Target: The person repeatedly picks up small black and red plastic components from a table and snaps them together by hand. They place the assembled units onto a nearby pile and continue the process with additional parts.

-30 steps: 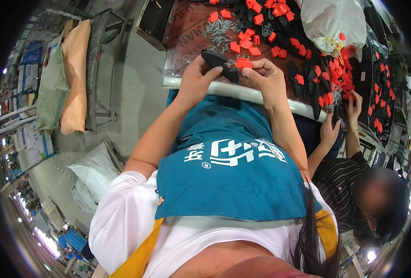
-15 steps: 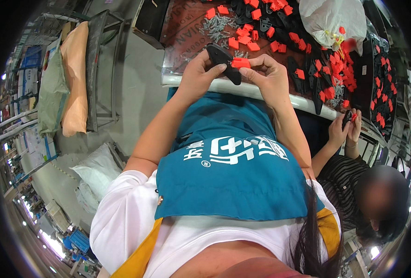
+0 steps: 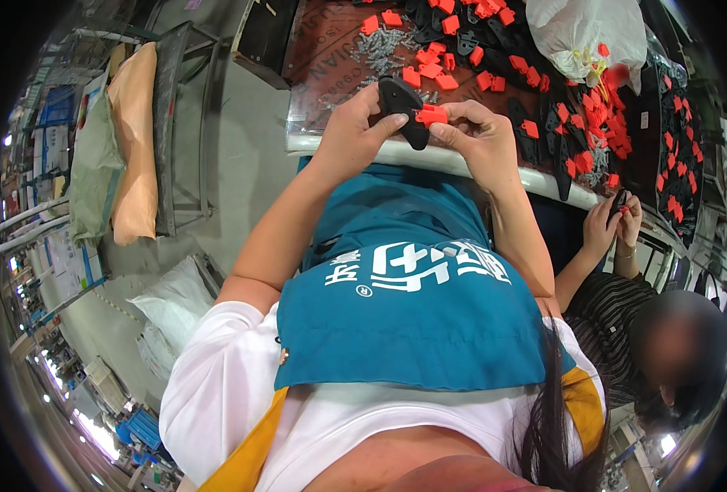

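Over the near edge of the table, my left hand (image 3: 362, 127) grips a flat black plastic part (image 3: 402, 100) between thumb and fingers. My right hand (image 3: 478, 135) pinches a small red plastic piece (image 3: 431, 116) by its right side. The red piece meets the right edge of the black part; whether it is seated in it I cannot tell. Beyond my hands lie loose red pieces (image 3: 446, 82) and a heap of small metal springs or screws (image 3: 380, 51), too small to tell which.
The brown tabletop (image 3: 318, 86) has a pale rounded front edge. More black parts (image 3: 527, 139) and red pieces lie to the right, near a white plastic bag (image 3: 585, 37). At the right a co-worker's hands (image 3: 613, 225) hold a similar black part. Sacks (image 3: 138, 139) stand at the left.
The black part has turned a little more upright in my left hand. My right hand and the red piece have shifted slightly with it.
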Motion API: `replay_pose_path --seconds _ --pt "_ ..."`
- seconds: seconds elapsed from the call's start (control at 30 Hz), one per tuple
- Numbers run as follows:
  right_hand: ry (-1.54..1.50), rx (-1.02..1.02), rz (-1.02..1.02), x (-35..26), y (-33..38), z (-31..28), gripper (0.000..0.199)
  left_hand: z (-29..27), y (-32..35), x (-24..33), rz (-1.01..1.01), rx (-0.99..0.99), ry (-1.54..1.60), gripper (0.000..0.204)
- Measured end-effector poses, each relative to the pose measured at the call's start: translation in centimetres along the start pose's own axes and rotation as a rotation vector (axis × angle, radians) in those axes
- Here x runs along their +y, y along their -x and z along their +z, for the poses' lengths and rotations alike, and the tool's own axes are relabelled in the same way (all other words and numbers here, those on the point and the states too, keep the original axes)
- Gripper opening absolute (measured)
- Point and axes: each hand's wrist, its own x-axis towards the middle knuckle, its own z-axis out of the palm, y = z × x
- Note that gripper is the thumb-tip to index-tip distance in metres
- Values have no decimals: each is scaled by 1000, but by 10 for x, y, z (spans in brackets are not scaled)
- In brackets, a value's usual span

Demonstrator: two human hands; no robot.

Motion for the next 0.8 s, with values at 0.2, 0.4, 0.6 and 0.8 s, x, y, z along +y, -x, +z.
replay_pose_path --seconds 0.2,0.4,0.6,0.8 --pt "191 -22 -77 -1 5 0 23 -13 -2 -4 -36 -151 -140 22" --pt "189 -81 -43 5 7 -2 23 -17 -3 -2 -99 -303 46 25" --pt "321 59 -145 11 13 15 26 -2 -4 -8 -208 -218 276 30" --pt "950 337 -566 30 -5 20 47 33 -10 -42 -435 149 879 26"
